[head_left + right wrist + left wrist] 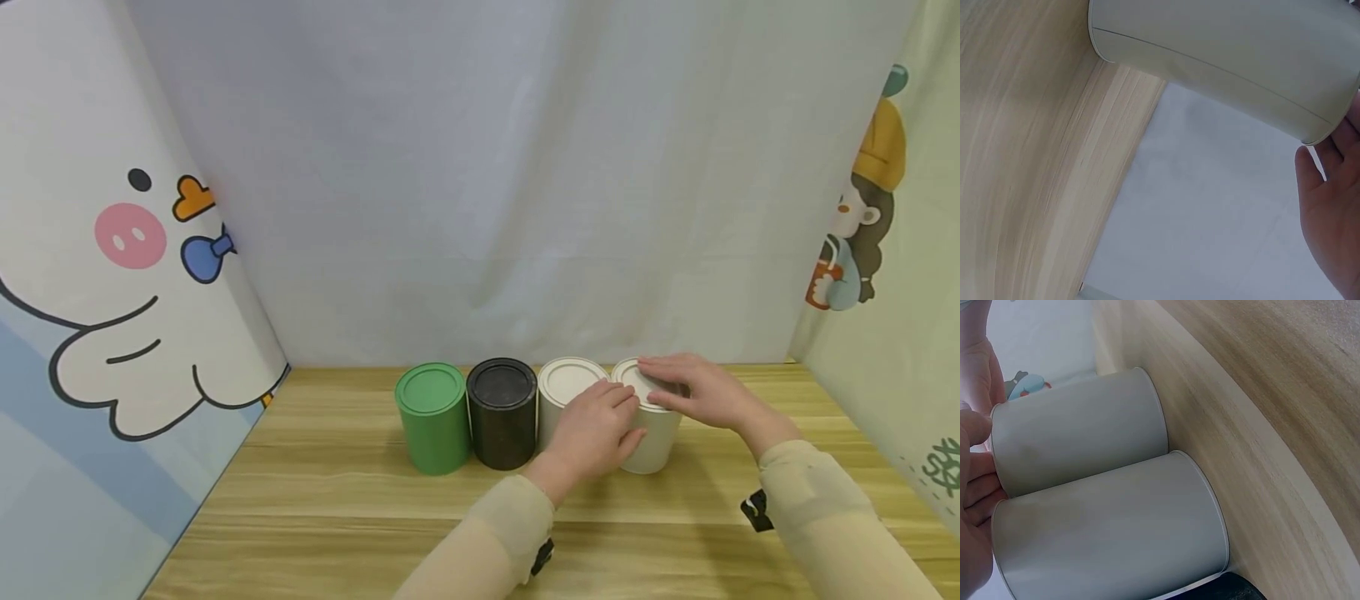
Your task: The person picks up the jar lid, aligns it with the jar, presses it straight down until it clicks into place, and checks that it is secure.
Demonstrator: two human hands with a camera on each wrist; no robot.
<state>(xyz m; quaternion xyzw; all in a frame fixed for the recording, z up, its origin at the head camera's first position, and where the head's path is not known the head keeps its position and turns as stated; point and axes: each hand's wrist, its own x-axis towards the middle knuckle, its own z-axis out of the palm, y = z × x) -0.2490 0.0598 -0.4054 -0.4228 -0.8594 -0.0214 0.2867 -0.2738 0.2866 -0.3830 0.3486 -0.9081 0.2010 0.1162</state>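
Four lidded cans stand upright in a row in the head view: a green can (435, 433), a black can (502, 429), a white can (558, 387) and a second white can (648, 446) at the right end. My left hand (596, 429) reaches over the two white cans, its fingers at the left side of the end can's lid. Across that lid's right side, my right hand (701, 392) lies with fingers extended. In the left wrist view, the left hand (975, 506) is at the cans' top rims. The right hand (1335, 194) meets the end can's (1229, 56) rim.
The cans stand on a wood-grain table (337, 517), near its back edge. A pale curtain (480, 183) hangs behind it. Printed cloth panels with cartoon figures flank the left and right sides.
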